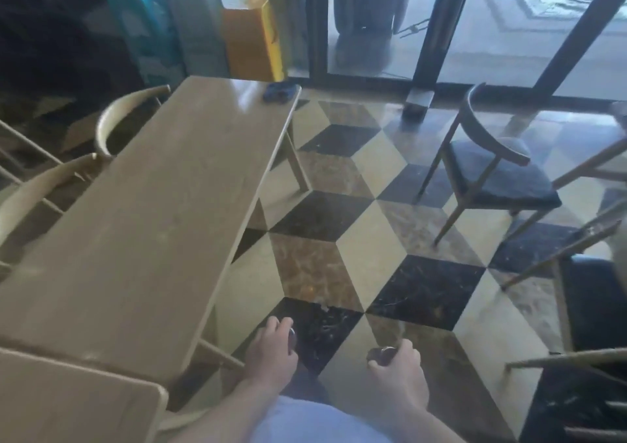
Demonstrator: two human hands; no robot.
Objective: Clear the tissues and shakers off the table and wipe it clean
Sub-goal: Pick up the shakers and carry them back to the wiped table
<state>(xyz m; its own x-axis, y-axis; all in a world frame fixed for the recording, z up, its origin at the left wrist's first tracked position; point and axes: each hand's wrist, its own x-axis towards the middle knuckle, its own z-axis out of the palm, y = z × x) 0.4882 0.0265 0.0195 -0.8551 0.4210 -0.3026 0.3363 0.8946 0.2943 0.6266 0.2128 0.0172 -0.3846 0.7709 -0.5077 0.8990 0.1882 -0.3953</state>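
My left hand (273,351) is closed around a shaker (291,335); only its metal top shows past my fingers. My right hand (400,364) grips a second shaker (381,354), its silver cap pointing left. Both hands hang low over the tiled floor, to the right of the long light wooden table (152,212). No tissues show on the tabletop. A dark blue flat object (282,92) lies at the table's far right corner.
Curved-back wooden chairs (112,120) stand along the table's left side. A dark-seated chair (498,178) stands to the right and more chairs (576,307) at the right edge. Another tabletop (68,398) is at the bottom left. Glass doors (373,35) and coloured boxes (251,39) lie ahead.
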